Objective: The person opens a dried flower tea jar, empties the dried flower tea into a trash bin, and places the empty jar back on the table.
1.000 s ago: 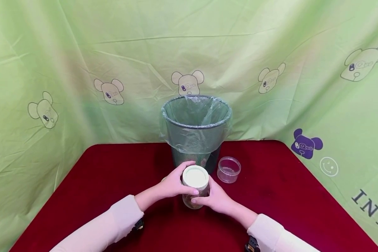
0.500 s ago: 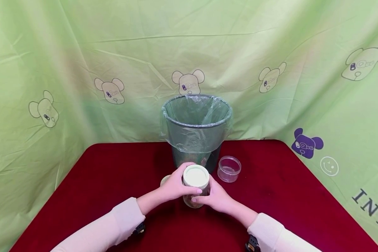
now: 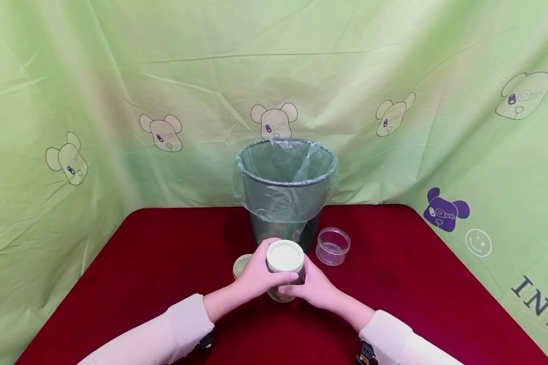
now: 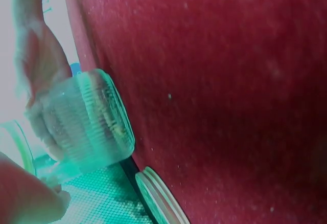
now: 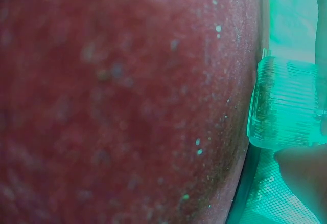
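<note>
A ribbed clear jar (image 4: pixel 87 124) with a pale screw lid (image 3: pixel 285 255) stands upright between both hands in the head view. My left hand (image 3: pixel 258 271) curls around the lid and upper part, its thumb across the front. Lower down, my right hand (image 3: pixel 317 286) grips the jar's body from the right, thumb in front. Something brownish shows at the jar's bottom in the left wrist view. The right wrist view catches the jar (image 5: pixel 283 104) at its right edge, close over the red cloth. A second round pale lid (image 3: pixel 242 264) lies just behind my left hand.
A mesh waste bin (image 3: pixel 278 203) lined with a clear bag stands directly behind the jar. Right of the bin sits a clear round plastic tub (image 3: pixel 332 247) without a lid. Red cloth (image 3: pixel 164 243) covers the table, and a green printed curtain (image 3: pixel 201 81) hangs behind.
My left hand has turned on the jar's lid, its thumb and wrist shifting slightly right. More of the second lid behind it now shows. The right hand keeps its hold.
</note>
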Demonstrator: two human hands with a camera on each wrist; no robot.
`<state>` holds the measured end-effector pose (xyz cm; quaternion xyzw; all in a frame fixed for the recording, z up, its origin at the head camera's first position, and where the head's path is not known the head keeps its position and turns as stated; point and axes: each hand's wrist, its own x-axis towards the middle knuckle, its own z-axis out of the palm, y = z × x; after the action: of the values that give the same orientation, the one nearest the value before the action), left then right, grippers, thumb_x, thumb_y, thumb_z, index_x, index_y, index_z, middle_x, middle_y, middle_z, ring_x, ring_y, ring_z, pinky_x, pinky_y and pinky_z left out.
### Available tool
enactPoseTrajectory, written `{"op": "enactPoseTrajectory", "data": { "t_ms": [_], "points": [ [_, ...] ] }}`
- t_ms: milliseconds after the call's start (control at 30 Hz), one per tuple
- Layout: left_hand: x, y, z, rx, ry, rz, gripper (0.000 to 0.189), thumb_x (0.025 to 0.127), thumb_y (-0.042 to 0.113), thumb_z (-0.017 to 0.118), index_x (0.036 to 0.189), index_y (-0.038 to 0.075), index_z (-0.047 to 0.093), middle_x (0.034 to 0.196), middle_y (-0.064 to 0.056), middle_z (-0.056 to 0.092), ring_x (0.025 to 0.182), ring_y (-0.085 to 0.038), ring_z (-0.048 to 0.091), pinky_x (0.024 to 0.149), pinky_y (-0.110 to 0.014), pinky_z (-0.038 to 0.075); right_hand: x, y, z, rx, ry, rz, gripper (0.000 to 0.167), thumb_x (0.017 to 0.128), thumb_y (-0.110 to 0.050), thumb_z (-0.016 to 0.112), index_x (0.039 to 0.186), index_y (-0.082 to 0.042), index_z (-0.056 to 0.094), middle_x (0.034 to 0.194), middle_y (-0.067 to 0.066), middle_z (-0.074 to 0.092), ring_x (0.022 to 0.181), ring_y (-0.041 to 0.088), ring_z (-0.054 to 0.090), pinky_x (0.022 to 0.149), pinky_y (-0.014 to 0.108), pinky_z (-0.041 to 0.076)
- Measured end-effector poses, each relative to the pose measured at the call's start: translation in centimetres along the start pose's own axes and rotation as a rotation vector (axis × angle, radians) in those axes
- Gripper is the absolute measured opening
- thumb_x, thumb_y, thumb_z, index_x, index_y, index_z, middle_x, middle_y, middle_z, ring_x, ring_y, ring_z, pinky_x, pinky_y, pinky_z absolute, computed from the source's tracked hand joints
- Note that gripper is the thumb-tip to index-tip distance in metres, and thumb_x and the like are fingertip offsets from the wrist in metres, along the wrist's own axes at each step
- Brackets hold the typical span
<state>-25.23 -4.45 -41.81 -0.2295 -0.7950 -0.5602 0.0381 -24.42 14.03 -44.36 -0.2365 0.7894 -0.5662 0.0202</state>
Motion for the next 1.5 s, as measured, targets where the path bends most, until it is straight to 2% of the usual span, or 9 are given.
{"op": "enactPoseTrajectory", "data": {
  "t_ms": [267, 567, 800, 1000, 1167, 1367, 1500],
  "points": [
    [-0.3, 0.4, 0.5, 0.005, 0.064, -0.022, 0.084, 0.066, 0.034, 0.089, 0.133, 0.013, 0.044, 0.119, 0.001, 0.058, 0.105, -0.014, 0.056, 0.092, -0.038, 0.045, 0.0, 0.0, -0.1, 0.034, -0.009, -0.007, 0.086, 0.075, -0.016, 0.083, 0.143, -0.006, 0.032, 0.130, 0.009, 0.053, 0.115, 0.019, 0.056, 0.096, 0.025, 0.044],
    [-0.4, 0.1, 0.4, -0.006, 0.041, -0.020, 0.089, 0.066, 0.036, 0.089, 0.137, 0.011, 0.041, 0.121, 0.000, 0.057, 0.108, -0.015, 0.055, 0.094, -0.040, 0.044, -0.1, 0.0, 0.0, 0.032, -0.011, 0.014, 0.085, 0.075, -0.014, 0.083, 0.143, -0.005, 0.032, 0.130, 0.011, 0.052, 0.113, 0.020, 0.057, 0.093, 0.025, 0.045],
    [-0.2, -0.1, -0.7, -0.069, -0.044, -0.001, 0.095, 0.067, 0.025, 0.090, 0.143, 0.007, 0.036, 0.128, -0.006, 0.054, 0.116, -0.018, 0.053, 0.099, -0.041, 0.040, -0.2, -0.8, 0.0, -0.011, 0.005, 0.004, 0.083, 0.076, -0.017, 0.083, 0.142, -0.001, 0.034, 0.128, 0.012, 0.054, 0.113, 0.022, 0.055, 0.093, 0.026, 0.045],
    [1.0, -0.5, -1.9, -0.176, -0.194, 0.050, 0.089, 0.071, 0.013, 0.086, 0.143, 0.001, 0.035, 0.130, -0.011, 0.054, 0.119, -0.022, 0.052, 0.100, -0.034, 0.039, -0.1, -0.1, -0.1, -0.032, 0.011, 0.003, 0.085, 0.076, -0.019, 0.084, 0.143, -0.003, 0.034, 0.130, 0.010, 0.053, 0.119, 0.022, 0.051, 0.098, 0.029, 0.041],
    [1.8, -0.9, -2.6, -0.187, -0.288, 0.027, 0.089, 0.072, 0.014, 0.084, 0.145, 0.003, 0.034, 0.129, -0.009, 0.055, 0.117, -0.020, 0.053, 0.097, -0.032, 0.042, 0.0, -0.1, -0.1, -0.027, 0.008, -0.001, 0.084, 0.076, -0.019, 0.083, 0.142, -0.002, 0.034, 0.130, 0.010, 0.053, 0.119, 0.022, 0.051, 0.099, 0.033, 0.041],
    [2.4, -1.1, -2.8, -0.244, -0.360, 0.018, 0.085, 0.072, 0.003, 0.082, 0.143, -0.002, 0.035, 0.127, -0.015, 0.055, 0.114, -0.022, 0.054, 0.097, -0.033, 0.043, 0.0, -0.2, 0.0, -0.030, 0.010, -0.003, 0.084, 0.076, -0.019, 0.084, 0.142, -0.002, 0.034, 0.130, 0.010, 0.053, 0.120, 0.023, 0.050, 0.100, 0.035, 0.041],
    [2.5, -1.0, -2.7, -0.247, -0.369, 0.036, 0.083, 0.071, 0.001, 0.082, 0.140, -0.004, 0.037, 0.126, -0.015, 0.055, 0.113, -0.022, 0.053, 0.098, -0.034, 0.042, 0.0, -0.3, -0.1, -0.032, 0.012, 0.006, 0.083, 0.076, -0.019, 0.084, 0.141, -0.002, 0.035, 0.129, 0.009, 0.053, 0.119, 0.022, 0.051, 0.100, 0.033, 0.041]
  ]
}}
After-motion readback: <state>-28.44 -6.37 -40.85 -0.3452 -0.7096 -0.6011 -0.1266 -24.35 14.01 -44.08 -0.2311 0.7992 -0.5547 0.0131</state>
